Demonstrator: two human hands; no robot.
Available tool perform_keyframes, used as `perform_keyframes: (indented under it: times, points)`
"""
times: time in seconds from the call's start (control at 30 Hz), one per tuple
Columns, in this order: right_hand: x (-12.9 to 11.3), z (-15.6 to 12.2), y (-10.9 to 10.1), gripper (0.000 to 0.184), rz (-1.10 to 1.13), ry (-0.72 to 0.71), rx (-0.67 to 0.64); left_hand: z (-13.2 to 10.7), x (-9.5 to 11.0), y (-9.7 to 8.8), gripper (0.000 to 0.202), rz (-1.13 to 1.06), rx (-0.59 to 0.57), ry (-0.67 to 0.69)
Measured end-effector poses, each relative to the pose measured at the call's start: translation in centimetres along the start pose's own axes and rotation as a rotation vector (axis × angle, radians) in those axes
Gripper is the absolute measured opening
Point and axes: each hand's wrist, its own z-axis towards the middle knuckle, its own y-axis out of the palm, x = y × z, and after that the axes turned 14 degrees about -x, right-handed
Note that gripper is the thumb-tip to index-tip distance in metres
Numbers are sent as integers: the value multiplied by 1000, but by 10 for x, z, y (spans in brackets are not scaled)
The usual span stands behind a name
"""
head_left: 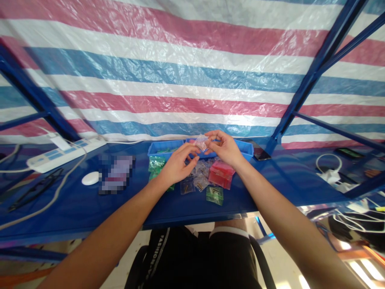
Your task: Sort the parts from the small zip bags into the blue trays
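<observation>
My two hands meet over the middle of the blue table (75, 208). Between thumb and fingers my right hand (224, 148) pinches a small clear plastic bag (201, 142), held above the table. My left hand (179, 162) reaches toward the same bag, its fingertips at the bag's lower edge; whether it grips the bag I cannot tell. Below the hands lie several small bags: green ones (156, 163), red ones (221, 174), clear ones (198, 180) with small metal parts, and one more green bag (214, 194) nearer to me.
Two shallow blue trays (164, 147) (245, 148) stand behind the bags. A white power strip (60, 154) with cables lies at the left, a white round puck (90, 178) beside a blurred patch. A phone (261, 153) and white charger cable (329, 170) lie at the right. Blue frame bars rise on both sides.
</observation>
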Motion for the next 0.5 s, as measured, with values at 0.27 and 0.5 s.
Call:
perform_keyframes:
  times: [0.27, 0.5]
  points:
    - [9, 3, 3, 40, 99, -52, -21, 1, 2, 0, 32, -175, -13, 90]
    - [6, 4, 3, 47, 91, -14, 15, 2, -3, 0, 44, -93, 113, 11]
